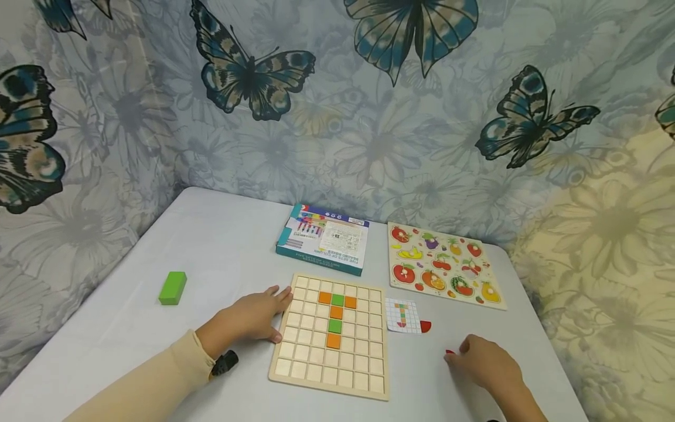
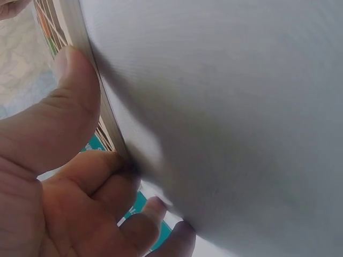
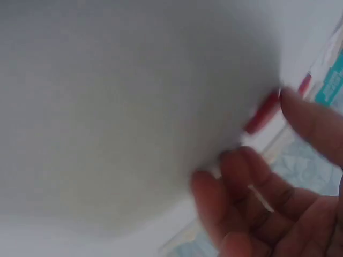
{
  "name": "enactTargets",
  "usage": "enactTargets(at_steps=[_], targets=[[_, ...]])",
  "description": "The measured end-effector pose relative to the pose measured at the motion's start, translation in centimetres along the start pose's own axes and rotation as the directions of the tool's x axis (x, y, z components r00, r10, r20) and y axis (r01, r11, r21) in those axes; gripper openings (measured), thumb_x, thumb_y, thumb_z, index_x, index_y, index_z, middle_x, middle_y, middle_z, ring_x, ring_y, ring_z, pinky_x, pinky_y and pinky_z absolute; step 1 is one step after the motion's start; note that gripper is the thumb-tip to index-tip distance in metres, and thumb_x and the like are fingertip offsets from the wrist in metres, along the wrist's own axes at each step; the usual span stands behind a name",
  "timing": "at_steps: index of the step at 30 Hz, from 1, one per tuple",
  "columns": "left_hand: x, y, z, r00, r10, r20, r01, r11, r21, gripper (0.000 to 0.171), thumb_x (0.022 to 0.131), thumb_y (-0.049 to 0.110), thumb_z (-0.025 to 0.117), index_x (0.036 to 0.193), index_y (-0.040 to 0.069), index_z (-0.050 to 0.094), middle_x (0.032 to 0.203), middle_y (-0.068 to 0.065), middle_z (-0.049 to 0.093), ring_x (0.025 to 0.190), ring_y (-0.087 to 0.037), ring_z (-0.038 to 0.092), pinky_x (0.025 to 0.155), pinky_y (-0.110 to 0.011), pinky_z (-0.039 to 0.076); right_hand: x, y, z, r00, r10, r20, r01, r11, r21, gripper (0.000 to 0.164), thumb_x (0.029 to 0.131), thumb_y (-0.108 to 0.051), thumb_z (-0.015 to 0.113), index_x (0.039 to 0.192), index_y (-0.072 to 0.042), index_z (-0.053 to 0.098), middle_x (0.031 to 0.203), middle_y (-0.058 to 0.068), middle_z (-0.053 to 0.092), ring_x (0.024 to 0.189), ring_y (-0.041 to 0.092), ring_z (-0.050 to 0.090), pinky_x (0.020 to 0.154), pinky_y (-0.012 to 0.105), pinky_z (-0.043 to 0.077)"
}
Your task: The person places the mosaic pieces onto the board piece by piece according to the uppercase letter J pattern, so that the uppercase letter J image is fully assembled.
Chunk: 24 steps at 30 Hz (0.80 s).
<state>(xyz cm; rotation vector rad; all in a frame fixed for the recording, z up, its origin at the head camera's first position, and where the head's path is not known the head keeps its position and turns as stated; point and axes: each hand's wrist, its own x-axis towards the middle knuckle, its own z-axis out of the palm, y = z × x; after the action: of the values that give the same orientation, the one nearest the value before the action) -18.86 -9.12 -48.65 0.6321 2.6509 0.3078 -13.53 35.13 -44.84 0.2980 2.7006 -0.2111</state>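
Operator: State the position of the small red piece [image 3: 262,113].
Technician: Just above or on the white table [image 1: 227,246], to the right of the wooden grid board [image 1: 329,380] and well apart from it. The clearance below the piece cannot be determined.
Operator: Right hand [image 1: 484,363]?
Technician: Thumb and curled fingers grasp the red piece at the tips.
Operator: Left hand [image 1: 255,315]?
Technician: Fingers released and spread, touching the left edge of the grid board; the thumb rests against the same edge.
Operator: Contents of the grid board?
Technician: Four orange tiles [image 1: 336,312] and two green tiles [image 1: 334,326], arranged as a T. The crossbar reads orange, green, orange; the stem below reads orange, green, orange.
Operator: Adjacent items?
Technician: A pattern card [image 1: 398,321] lies just right of the grid board. A second red piece [image 1: 426,326], round-edged, lies at the card's right-hand corner.
Operator: Outer items?
Technician: Behind the grid board, a flat "Five Sets of Column Beaded Boxes" carton [image 1: 316,262]; to the carton's right, a fruit puzzle board [image 1: 445,249]. At far left, a green block [image 1: 173,288]. Butterfly-print wall covering [image 1: 337,146] encloses the rear.
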Motion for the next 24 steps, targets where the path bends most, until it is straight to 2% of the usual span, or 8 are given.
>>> enactTargets(at_steps=[4, 7, 10, 12, 18, 22, 24], targets=[[0.0, -0.1, -0.1, 1.000, 0.000, 0.003, 0.000, 1.000, -0.013, 0.096, 0.074, 0.041, 0.082, 0.152, 0.009, 0.036, 0.158, -0.003, 0.029, 0.145, -0.029, 0.022, 0.108, -0.051, 0.034, 0.1, 0.3, 0.3, 0.997, -0.067, -0.046, 0.069, 0.997, 0.036, 0.027, 0.086, -0.033, 0.074, 0.084, -0.009, 0.064, 0.070, -0.002, 0.056, 0.065, 0.018, 0.051, 0.055, 0.035, 0.042], [0.0, -0.1, -0.1, 1.000, -0.002, 0.011, 0.002, 1.000, -0.030, 0.096, 0.075, 0.041, 0.081, 0.153, 0.010, 0.035, 0.159, -0.002, 0.028, 0.146, -0.029, 0.020, 0.108, -0.051, 0.033, 0.5, -0.1, 0.6, 0.990, -0.129, -0.052, 0.131, 0.990, 0.055, 0.015, 0.084, -0.021, 0.077, 0.086, -0.011, 0.066, 0.073, -0.002, 0.057, 0.067, 0.016, 0.052, 0.059, 0.034, 0.046], [-0.1, -0.2, 0.0, 1.000, -0.001, 0.018, 0.002, 0.999, -0.032, 0.097, 0.075, 0.041, 0.081, 0.153, 0.010, 0.034, 0.159, -0.001, 0.027, 0.146, -0.028, 0.019, 0.108, -0.051, 0.033, 0.8, -0.7, 1.1, 0.982, -0.182, -0.041, 0.186, 0.977, 0.102, 0.015, 0.080, -0.008, 0.077, 0.091, -0.013, 0.068, 0.082, -0.002, 0.058, 0.074, 0.017, 0.052, 0.066, 0.036, 0.050], [-0.1, -0.2, 0.0, 1.000, -0.002, 0.021, 0.002, 1.000, -0.030, 0.097, 0.075, 0.041, 0.081, 0.153, 0.011, 0.033, 0.159, -0.001, 0.027, 0.146, -0.028, 0.019, 0.108, -0.051, 0.033, 0.8, -0.9, 1.3, 0.977, -0.207, -0.052, 0.212, 0.970, 0.121, 0.021, 0.078, -0.010, 0.079, 0.095, -0.013, 0.068, 0.087, -0.002, 0.058, 0.077, 0.018, 0.052, 0.069, 0.037, 0.050], [-0.1, -0.3, 0.0, 1.000, -0.004, 0.016, 0.005, 1.000, -0.030, 0.097, 0.075, 0.041, 0.081, 0.154, 0.010, 0.033, 0.159, -0.002, 0.027, 0.146, -0.028, 0.019, 0.108, -0.050, 0.033, 0.6, -1.1, 1.7, 0.981, -0.162, -0.108, 0.171, 0.982, 0.083, 0.041, 0.073, -0.041, 0.085, 0.087, -0.010, 0.063, 0.074, 0.000, 0.053, 0.068, 0.017, 0.049, 0.060, 0.034, 0.043], [-0.3, -0.2, -0.1, 1.000, -0.005, 0.015, 0.005, 1.000, -0.029, 0.097, 0.075, 0.040, 0.081, 0.153, 0.010, 0.033, 0.159, -0.002, 0.028, 0.146, -0.028, 0.020, 0.108, -0.050, 0.034, 0.7, -1.2, 1.7, 0.976, -0.204, -0.081, 0.212, 0.971, 0.106, 0.025, 0.077, -0.029, 0.084, 0.088, -0.013, 0.068, 0.077, -0.002, 0.056, 0.072, 0.016, 0.050, 0.063, 0.034, 0.046], [-0.3, -0.1, -0.2, 1.000, 0.001, 0.013, -0.001, 1.000, -0.025, 0.097, 0.075, 0.040, 0.081, 0.153, 0.009, 0.034, 0.159, -0.002, 0.028, 0.146, -0.028, 0.020, 0.108, -0.050, 0.034, 0.7, -1.2, 1.7, 0.970, -0.230, -0.079, 0.238, 0.964, 0.117, 0.024, 0.077, -0.024, 0.084, 0.092, -0.014, 0.070, 0.082, -0.003, 0.057, 0.075, 0.016, 0.051, 0.067, 0.034, 0.049]])
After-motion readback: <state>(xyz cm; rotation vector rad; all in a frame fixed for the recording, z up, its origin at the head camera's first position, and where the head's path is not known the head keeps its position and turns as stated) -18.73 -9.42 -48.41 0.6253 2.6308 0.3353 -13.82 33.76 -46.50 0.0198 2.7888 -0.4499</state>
